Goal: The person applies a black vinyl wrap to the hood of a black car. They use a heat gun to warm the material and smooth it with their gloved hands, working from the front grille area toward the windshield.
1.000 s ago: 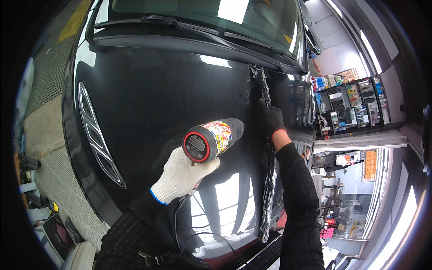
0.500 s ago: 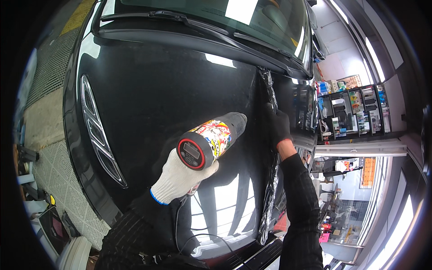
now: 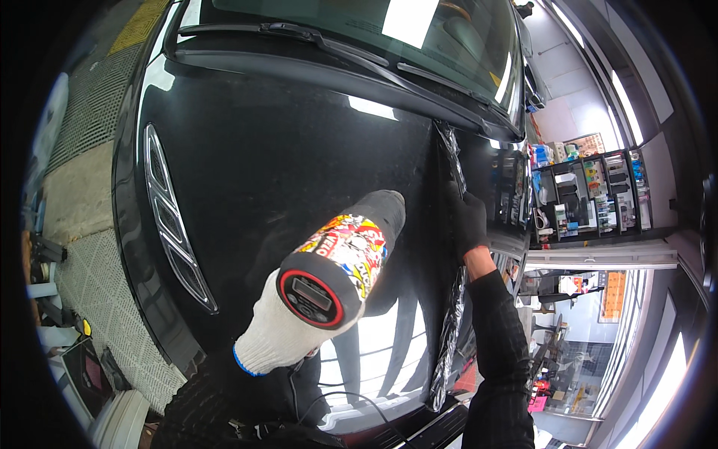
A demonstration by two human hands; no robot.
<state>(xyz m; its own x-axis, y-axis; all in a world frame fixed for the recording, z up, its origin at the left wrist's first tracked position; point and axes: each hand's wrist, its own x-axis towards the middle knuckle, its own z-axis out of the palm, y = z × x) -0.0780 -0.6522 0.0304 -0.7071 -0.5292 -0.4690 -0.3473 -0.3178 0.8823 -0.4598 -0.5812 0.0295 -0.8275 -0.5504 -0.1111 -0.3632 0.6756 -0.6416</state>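
My left hand [image 3: 288, 333] clasps the heat gun [image 3: 348, 251]; my right hand [image 3: 471, 221], grip unclear, meets film [image 3: 444, 370] still crumpled along the hood's [image 3: 262, 165] right edge; the rest looks smooth.

We see a smooth, glossy hood [image 3: 262, 150], crinkled shiny film [image 3: 449, 337] right of centre, a knitted cloth glove [image 3: 277, 337] lower left.

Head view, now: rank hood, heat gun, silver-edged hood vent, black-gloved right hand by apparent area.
Largest to smallest:
1. Hood
2. Heat gun, likely enlarged by nearness to the camera
3. Silver-edged hood vent, long but narrow
4. Black-gloved right hand
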